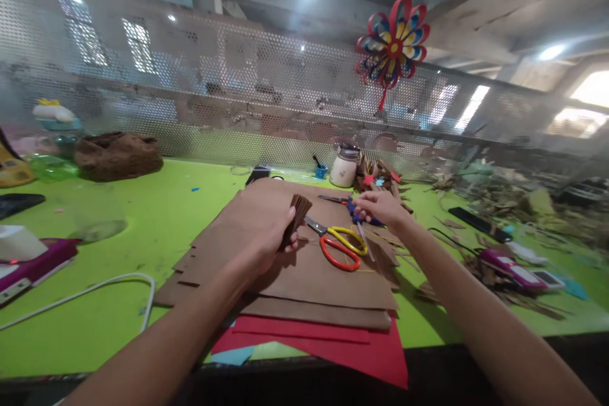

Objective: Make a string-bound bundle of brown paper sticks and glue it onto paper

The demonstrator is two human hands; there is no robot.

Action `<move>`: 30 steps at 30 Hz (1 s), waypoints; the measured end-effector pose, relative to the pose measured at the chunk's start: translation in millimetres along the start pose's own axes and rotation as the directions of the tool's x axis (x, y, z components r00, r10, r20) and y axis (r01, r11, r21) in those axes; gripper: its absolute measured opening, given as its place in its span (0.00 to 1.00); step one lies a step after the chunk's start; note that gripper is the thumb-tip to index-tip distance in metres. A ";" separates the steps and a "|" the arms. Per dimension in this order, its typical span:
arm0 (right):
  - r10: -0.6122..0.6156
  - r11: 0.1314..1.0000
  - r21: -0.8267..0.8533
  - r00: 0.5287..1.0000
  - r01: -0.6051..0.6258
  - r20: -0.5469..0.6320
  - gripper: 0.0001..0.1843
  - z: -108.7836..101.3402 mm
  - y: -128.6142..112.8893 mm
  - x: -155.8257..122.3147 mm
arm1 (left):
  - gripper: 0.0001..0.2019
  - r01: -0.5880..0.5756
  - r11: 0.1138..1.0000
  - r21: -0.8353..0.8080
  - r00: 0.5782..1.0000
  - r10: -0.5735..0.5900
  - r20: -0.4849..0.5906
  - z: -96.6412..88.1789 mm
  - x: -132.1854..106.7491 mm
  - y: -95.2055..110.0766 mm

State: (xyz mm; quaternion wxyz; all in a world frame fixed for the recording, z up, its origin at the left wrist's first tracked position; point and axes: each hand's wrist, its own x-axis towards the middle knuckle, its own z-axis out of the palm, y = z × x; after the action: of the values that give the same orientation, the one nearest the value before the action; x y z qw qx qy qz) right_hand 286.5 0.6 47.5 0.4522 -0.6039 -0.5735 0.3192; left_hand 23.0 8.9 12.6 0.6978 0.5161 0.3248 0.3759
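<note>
My left hand (273, 235) is closed around a bundle of narrow brown paper strips (299, 212), whose ends fan upward. Beside it, scissors with one red and one yellow handle (340, 260) lie on a stack of brown paper sheets (285, 279). Their blades point towards my left hand. At the stack's right side my right hand (380, 206) has its fingers pinched together over the blue handles of another pair of scissors (353, 208). What sits between those fingertips is too small to make out. A thin pale stick (365, 241) lies just below them.
Red paper (333, 355) pokes out under the stack at the table's front edge. A white jar (344, 166) and paper scraps (380, 177) stand behind. Purple power strips (514, 269) and a white cable (118, 278) lie at the sides. Perforated metal panels (261, 76) rise behind the table.
</note>
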 end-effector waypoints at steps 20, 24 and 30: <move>-0.083 0.561 -0.812 0.987 0.162 0.139 0.15 53.3 4.6 133.8 | 0.16 -0.026 0.990 0.138 0.995 0.039 -0.089 -1.1 -0.4 -18.6; -0.010 0.496 -0.865 0.997 0.077 0.083 0.17 64.9 13.0 175.8 | 0.14 0.012 0.994 0.108 0.995 -0.002 -0.095 -3.3 2.5 -20.9; 0.070 0.440 -0.898 0.996 0.017 0.053 0.18 78.5 40.5 223.0 | 0.13 0.042 0.994 0.100 0.993 -0.031 -0.117 -4.0 4.6 -21.2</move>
State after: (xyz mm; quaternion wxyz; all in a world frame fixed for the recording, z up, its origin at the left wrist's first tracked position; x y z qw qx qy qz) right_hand 262.8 236.3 9.8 0.0351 -0.7468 -0.6641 -0.0010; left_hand 25.9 10.9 -9.2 0.6574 0.5225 0.3927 0.3750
